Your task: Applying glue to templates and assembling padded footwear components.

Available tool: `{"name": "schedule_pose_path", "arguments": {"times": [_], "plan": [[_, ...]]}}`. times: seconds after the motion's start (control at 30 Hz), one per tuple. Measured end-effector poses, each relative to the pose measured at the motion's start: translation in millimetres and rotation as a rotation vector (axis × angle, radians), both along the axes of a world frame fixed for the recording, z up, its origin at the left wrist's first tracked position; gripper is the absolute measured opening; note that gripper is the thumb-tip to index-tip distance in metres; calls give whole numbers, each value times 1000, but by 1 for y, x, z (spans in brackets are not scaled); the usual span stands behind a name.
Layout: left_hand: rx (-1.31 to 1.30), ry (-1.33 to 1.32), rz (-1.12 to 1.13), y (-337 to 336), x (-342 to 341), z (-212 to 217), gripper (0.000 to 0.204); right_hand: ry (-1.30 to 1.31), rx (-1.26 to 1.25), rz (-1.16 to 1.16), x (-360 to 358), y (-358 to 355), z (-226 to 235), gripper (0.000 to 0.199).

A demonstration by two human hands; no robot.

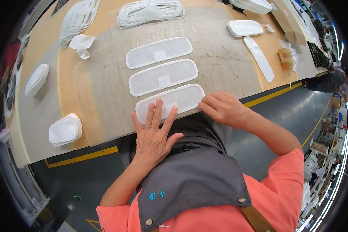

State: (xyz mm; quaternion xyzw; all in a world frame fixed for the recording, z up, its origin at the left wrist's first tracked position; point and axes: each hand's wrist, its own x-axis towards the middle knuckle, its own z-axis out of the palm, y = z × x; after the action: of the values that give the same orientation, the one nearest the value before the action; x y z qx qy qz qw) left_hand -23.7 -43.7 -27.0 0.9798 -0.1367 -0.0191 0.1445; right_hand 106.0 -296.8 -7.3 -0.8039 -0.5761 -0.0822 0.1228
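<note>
My left hand lies flat, fingers spread, on the nearest white oblong mesh pad at the worktop edge; my right hand, fingers curled, presses its end. Uneven pressure could slide it off.

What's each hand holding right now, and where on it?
Nothing is lifted. The left hand lies flat, fingers spread, on the left half of the nearest white mesh pad. The right hand rests curled against that pad's right end; an actual pinch cannot be told.
</note>
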Motion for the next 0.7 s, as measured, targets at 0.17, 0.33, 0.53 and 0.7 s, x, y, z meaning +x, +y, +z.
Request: {"name": "schedule_pose_path", "arguments": {"times": [0.17,0.33,0.53,0.7], "plan": [[-36,3,7,-7,0,4,71,-135,-78,139,7,5,1,11],[-62,-70,-5,-18,10,4,68,-196,-130,210,13,9,3,8],[-200,-217,5,-36,29,-3,70,-179,-215,269,23,14,14,9],[-384,-282,42,-46,44,-9,61,-210,-201,283,36,27,38,11]]}}
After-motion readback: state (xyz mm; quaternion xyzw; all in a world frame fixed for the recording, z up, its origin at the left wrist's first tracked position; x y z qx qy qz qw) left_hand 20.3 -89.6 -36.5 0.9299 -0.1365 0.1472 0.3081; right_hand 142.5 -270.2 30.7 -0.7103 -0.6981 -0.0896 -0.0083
